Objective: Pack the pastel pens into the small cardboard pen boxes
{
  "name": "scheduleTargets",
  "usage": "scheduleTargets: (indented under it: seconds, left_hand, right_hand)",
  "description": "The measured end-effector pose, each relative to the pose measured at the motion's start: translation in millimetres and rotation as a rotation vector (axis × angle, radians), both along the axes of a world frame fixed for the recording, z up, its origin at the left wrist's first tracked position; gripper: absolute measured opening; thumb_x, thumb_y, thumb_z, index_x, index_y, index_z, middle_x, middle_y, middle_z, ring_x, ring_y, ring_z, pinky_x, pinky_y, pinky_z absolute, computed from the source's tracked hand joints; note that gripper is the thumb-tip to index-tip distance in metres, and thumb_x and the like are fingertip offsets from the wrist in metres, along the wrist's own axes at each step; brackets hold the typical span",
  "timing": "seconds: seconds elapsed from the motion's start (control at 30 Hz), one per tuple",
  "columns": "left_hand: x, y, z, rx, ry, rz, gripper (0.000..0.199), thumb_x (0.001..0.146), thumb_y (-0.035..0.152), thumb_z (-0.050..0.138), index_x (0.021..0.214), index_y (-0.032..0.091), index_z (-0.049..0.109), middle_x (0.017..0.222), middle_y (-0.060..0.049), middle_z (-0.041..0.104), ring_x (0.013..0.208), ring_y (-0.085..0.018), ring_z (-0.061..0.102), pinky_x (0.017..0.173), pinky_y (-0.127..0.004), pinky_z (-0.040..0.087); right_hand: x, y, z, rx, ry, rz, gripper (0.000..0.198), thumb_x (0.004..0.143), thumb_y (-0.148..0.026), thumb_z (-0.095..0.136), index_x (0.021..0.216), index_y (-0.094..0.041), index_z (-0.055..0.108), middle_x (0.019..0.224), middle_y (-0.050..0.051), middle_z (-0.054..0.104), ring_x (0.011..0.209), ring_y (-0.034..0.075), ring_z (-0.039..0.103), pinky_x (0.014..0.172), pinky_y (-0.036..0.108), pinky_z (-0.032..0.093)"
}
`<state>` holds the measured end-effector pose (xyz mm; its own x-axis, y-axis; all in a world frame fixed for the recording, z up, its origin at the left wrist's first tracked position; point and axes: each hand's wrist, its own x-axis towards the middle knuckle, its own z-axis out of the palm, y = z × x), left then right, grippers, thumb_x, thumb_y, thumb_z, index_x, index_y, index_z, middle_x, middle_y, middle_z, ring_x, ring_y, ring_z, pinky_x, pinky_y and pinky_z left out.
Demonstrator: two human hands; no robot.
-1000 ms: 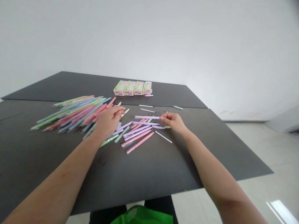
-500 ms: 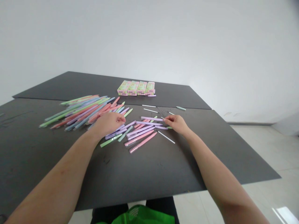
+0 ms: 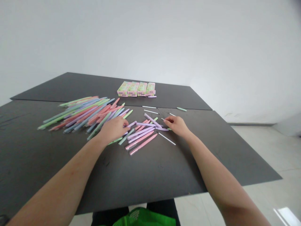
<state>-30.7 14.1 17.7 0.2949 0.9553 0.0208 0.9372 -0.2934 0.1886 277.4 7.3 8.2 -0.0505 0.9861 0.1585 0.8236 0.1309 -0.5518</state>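
My left hand (image 3: 115, 128) is curled low over the left side of a loose group of pens, its fingertips touching a purple pen (image 3: 132, 124). Whether it grips one is hidden. My right hand (image 3: 176, 125) is pinched around a thin white pen refill (image 3: 162, 119), of which a short end sticks out past the fingertips. Left of that hand, a purple pen (image 3: 152, 120) lies slantwise across other purple and pink pens. Two pink pens (image 3: 143, 144) lie nearest me. Another white refill (image 3: 166, 139) rests just below my right hand.
A large heap of wrapped pens (image 3: 77, 113) in green, blue, pink and purple covers the left of the dark table (image 3: 150, 179). Several small pink-and-green boxes (image 3: 132, 89) stand in a row at the back. More white refills (image 3: 150, 111) and a green piece (image 3: 182, 109) lie beyond my hands.
The purple pen at my right fingertips has been let go and now lies turned on the others. My left hand has shifted slightly right and toward me.
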Motion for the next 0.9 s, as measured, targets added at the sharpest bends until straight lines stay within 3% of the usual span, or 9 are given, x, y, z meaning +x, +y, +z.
scheduleTargets:
  seconds: [0.2,0.3,0.43,0.6,0.7,0.77,0.9]
  left_hand:
    - [4,-1,0.4,0.062,-0.089,0.117,0.032,0.077,0.042,0.050,0.092,0.022,0.069,0.097,-0.008,0.072,0.089,-0.027,0.066,0.070,-0.032,0.045]
    - [4,0,5.1,0.013,-0.299,0.123,0.034,0.075,0.045,0.052,0.092,0.021,0.068,0.089,-0.005,0.073,0.081,-0.024,0.066,0.069,-0.030,0.045]
    - [10,-8,18.9,-0.124,-0.591,0.018,0.034,0.079,0.046,0.050,0.086,0.020,0.069,0.080,-0.001,0.071,0.075,-0.018,0.063,0.067,-0.026,0.043]
    - [17,-19,28.9,-0.138,-0.661,0.025,0.035,0.083,0.045,0.045,0.073,0.020,0.067,0.049,0.005,0.047,0.046,-0.012,0.039,0.049,-0.026,0.028]
    - [19,-17,24.2,-0.154,-0.686,-0.003,0.034,0.084,0.043,0.045,0.067,0.019,0.063,0.049,0.005,0.043,0.045,-0.011,0.034,0.048,-0.026,0.026]
    - [20,-14,20.5,-0.155,-0.698,-0.015,0.035,0.084,0.042,0.045,0.066,0.018,0.062,0.055,0.004,0.048,0.047,-0.010,0.037,0.049,-0.025,0.027]
    - [21,-13,18.9,-0.116,-0.727,-0.007,0.032,0.084,0.041,0.045,0.073,0.018,0.064,0.062,0.003,0.055,0.053,-0.012,0.042,0.052,-0.025,0.030]
  right_hand:
    - [-1,-1,0,0.000,0.008,0.003,0.021,0.085,-0.030,0.059,0.091,-0.018,0.075,0.079,0.004,0.074,0.071,0.016,0.063,0.066,0.026,0.044]
    - [-1,-1,0,0.007,0.020,0.018,0.021,0.085,-0.030,0.058,0.089,-0.018,0.075,0.079,0.004,0.074,0.071,0.017,0.063,0.066,0.026,0.043]
    - [-1,-2,-1,0.011,0.041,0.044,0.021,0.085,-0.031,0.058,0.088,-0.018,0.075,0.079,0.004,0.073,0.069,0.016,0.062,0.065,0.026,0.043]
    - [-4,3,-3,0.044,0.071,0.038,0.021,0.084,-0.028,0.056,0.089,-0.018,0.075,0.079,0.004,0.073,0.068,0.016,0.062,0.065,0.026,0.044]
    - [-7,24,-2,0.066,0.076,-0.002,0.023,0.083,-0.023,0.054,0.093,-0.018,0.074,0.079,0.003,0.074,0.069,0.016,0.063,0.065,0.025,0.045]
    - [-10,48,1,0.066,0.028,0.001,0.027,0.083,-0.019,0.052,0.099,-0.018,0.074,0.083,0.003,0.075,0.073,0.017,0.065,0.069,0.025,0.047]
    - [-20,110,5,0.117,-0.239,0.018,0.038,0.086,-0.008,0.043,0.111,-0.014,0.072,0.114,0.009,0.072,0.106,0.019,0.064,0.093,0.026,0.045]
